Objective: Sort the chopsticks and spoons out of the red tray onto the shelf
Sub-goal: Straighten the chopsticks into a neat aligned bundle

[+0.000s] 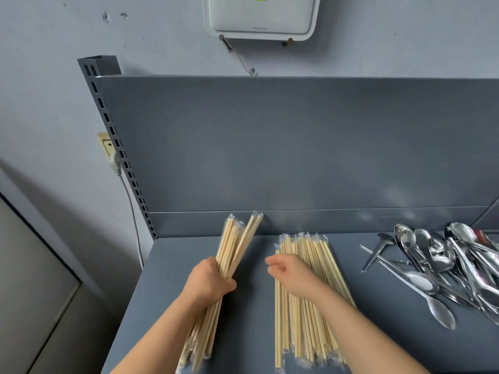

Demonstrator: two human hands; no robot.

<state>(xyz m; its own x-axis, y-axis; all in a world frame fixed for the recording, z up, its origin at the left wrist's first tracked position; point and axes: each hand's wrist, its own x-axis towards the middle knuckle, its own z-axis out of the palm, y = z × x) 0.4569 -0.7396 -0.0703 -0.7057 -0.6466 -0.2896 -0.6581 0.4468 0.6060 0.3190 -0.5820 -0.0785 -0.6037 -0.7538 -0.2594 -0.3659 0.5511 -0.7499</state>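
Note:
My left hand (208, 282) is closed around a bundle of wrapped wooden chopsticks (235, 244), held a little above the grey shelf (243, 319) at its left side, tips fanning toward the back panel. A second pile of wrapped chopsticks (305, 319) lies flat on the shelf in the middle. My right hand (291, 273) hovers over that pile with fingers loosely curled and nothing in it. Several metal spoons (445, 265) lie heaped at the right end of the shelf. The red tray is out of view.
The shelf's upright back panel (297, 144) rises behind everything. A slotted post (118, 147) stands at the back left corner. A wall socket with a plug and cable (110, 155) sits left of the post. A white box (262, 16) hangs on the wall above.

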